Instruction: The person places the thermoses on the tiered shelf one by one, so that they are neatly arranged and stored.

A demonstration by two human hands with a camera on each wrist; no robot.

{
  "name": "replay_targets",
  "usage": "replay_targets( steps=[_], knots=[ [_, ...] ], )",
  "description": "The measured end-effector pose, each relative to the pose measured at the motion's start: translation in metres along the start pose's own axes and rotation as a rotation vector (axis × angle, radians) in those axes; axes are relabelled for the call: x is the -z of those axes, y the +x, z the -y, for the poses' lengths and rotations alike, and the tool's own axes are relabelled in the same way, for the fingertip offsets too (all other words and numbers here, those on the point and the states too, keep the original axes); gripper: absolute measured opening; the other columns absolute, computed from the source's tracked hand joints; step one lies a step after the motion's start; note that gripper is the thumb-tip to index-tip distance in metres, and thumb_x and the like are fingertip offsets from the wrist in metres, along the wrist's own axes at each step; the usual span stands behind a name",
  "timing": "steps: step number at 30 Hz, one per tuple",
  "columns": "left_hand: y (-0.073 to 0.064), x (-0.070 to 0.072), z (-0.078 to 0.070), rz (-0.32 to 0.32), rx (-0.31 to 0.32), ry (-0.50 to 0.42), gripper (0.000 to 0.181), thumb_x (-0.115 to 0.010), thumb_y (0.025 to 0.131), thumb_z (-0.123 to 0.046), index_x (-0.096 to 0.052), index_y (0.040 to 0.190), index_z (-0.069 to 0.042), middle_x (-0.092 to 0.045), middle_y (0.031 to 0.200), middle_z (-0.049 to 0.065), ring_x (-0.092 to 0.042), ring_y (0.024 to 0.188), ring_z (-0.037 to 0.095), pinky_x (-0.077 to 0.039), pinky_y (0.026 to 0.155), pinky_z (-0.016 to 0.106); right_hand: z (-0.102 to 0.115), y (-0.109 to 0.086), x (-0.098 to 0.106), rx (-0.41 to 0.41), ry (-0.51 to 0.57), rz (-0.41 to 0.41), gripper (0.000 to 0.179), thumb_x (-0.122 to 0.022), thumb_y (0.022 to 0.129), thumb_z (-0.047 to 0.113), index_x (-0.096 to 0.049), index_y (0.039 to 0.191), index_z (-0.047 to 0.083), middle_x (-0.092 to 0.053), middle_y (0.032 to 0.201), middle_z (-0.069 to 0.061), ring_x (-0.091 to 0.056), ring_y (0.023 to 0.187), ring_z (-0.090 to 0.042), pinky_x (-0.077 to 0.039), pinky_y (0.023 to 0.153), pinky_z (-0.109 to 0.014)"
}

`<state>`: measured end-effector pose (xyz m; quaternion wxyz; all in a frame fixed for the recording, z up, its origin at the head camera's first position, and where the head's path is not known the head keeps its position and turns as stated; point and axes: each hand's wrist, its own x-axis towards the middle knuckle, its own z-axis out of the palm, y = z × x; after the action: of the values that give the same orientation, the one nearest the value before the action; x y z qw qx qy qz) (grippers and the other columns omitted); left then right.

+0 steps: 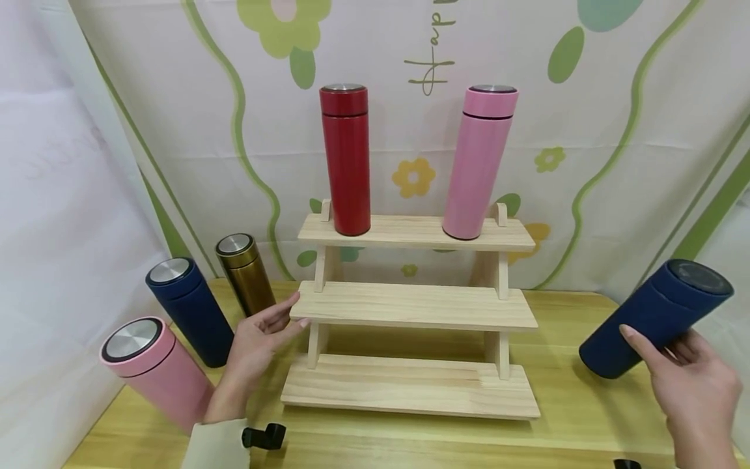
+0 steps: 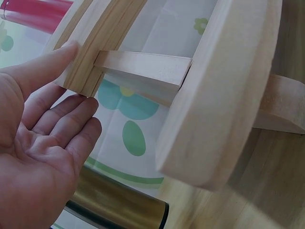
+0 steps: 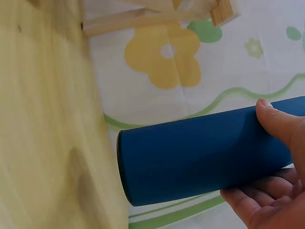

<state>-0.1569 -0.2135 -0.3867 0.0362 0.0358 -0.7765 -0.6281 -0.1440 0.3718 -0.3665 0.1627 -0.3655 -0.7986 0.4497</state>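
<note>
My right hand (image 1: 697, 378) grips a navy blue thermos bottle (image 1: 650, 319), thumb on one side and fingers round the other. In the right wrist view the bottle (image 3: 190, 157) has its dark-rimmed base close to the tabletop; its top is out of frame. A three-step wooden display stand (image 1: 410, 305) stands in the middle. Its middle shelf is pinched at the left end between the thumb and fingers of my left hand (image 1: 258, 345). A red thermos (image 1: 347, 163) and a pink thermos (image 1: 480, 163) stand upright on the top shelf.
Left of the stand, a gold thermos (image 1: 249, 280), another navy thermos (image 1: 193, 312) and a wider-looking pink thermos (image 1: 166, 378) stand on the wooden table (image 1: 363, 443). The near pink one is partly hidden by my left arm. A patterned white cloth (image 1: 410, 130) hangs behind.
</note>
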Motion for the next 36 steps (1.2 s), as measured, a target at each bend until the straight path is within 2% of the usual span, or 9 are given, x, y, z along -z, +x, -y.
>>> replay_targets(
  steps=[5, 13, 16, 23, 26, 31, 36],
  knots=[
    [0.0, -0.001, 0.001, -0.001, -0.001, -0.015, 0.063, -0.085, 0.095, -0.035, -0.061, 0.153, -0.028, -0.055, 0.162, -0.004, -0.049, 0.152, 0.018, -0.048, 0.099, 0.007, 0.007, -0.005, -0.001, 0.025, 0.009, -0.006, 0.094, -0.073, 0.097, 0.06, -0.028, 0.172, 0.026, -0.035, 0.173, -0.009, -0.04, 0.159, -0.033, -0.038, 0.126, -0.053],
    [0.001, 0.001, 0.0, 0.0, 0.003, -0.003, 0.064, -0.085, 0.095, -0.037, -0.061, 0.154, -0.028, -0.054, 0.163, -0.005, -0.049, 0.152, 0.018, -0.048, 0.105, 0.014, 0.021, -0.021, -0.002, 0.076, 0.086, -0.024, 0.085, -0.078, 0.097, 0.05, -0.035, 0.168, 0.036, -0.04, 0.171, -0.004, -0.045, 0.157, -0.022, -0.038, 0.128, -0.045],
    [0.001, 0.0, -0.001, 0.0, 0.006, -0.006, 0.064, -0.085, 0.095, -0.037, -0.061, 0.154, -0.028, -0.054, 0.163, -0.005, -0.049, 0.152, 0.017, -0.049, 0.104, 0.012, 0.027, -0.029, -0.002, 0.083, 0.113, -0.026, 0.081, -0.079, 0.097, 0.047, -0.039, 0.166, 0.039, -0.044, 0.17, -0.001, -0.048, 0.154, -0.017, -0.039, 0.127, -0.043],
    [0.0, 0.0, -0.001, 0.004, 0.01, -0.015, 0.063, -0.085, 0.095, -0.036, -0.061, 0.154, -0.028, -0.055, 0.162, -0.005, -0.049, 0.152, 0.016, -0.047, 0.098, 0.006, 0.034, -0.044, -0.001, 0.115, 0.117, -0.04, 0.076, -0.08, 0.097, 0.042, -0.043, 0.164, 0.038, -0.049, 0.167, -0.001, -0.053, 0.151, -0.015, -0.042, 0.125, -0.041],
    [0.0, 0.0, -0.002, 0.005, 0.004, -0.01, 0.063, -0.085, 0.096, -0.036, -0.061, 0.153, -0.028, -0.055, 0.162, -0.005, -0.049, 0.151, 0.016, -0.047, 0.099, 0.006, 0.037, -0.05, 0.0, 0.121, 0.143, -0.041, 0.074, -0.081, 0.096, 0.041, -0.047, 0.162, 0.038, -0.051, 0.165, 0.001, -0.055, 0.147, -0.01, -0.042, 0.125, -0.039],
    [0.001, -0.001, -0.002, 0.018, 0.0, -0.004, 0.063, -0.085, 0.096, -0.037, -0.061, 0.154, -0.029, -0.054, 0.162, -0.006, -0.049, 0.152, 0.016, -0.048, 0.1, 0.008, 0.045, -0.057, 0.005, 0.143, 0.213, -0.042, 0.07, -0.085, 0.095, 0.032, -0.054, 0.157, 0.036, -0.06, 0.158, 0.009, -0.061, 0.132, 0.005, -0.042, 0.122, -0.026],
    [0.001, -0.001, -0.001, 0.007, 0.011, 0.013, 0.064, -0.085, 0.095, -0.038, -0.06, 0.154, -0.03, -0.054, 0.163, -0.005, -0.049, 0.151, 0.016, -0.048, 0.1, 0.009, 0.062, -0.059, 0.007, 0.202, 0.267, -0.002, 0.069, -0.088, 0.092, 0.025, -0.058, 0.154, 0.035, -0.066, 0.147, 0.015, -0.063, 0.12, 0.006, -0.045, 0.114, -0.013]
  ],
)
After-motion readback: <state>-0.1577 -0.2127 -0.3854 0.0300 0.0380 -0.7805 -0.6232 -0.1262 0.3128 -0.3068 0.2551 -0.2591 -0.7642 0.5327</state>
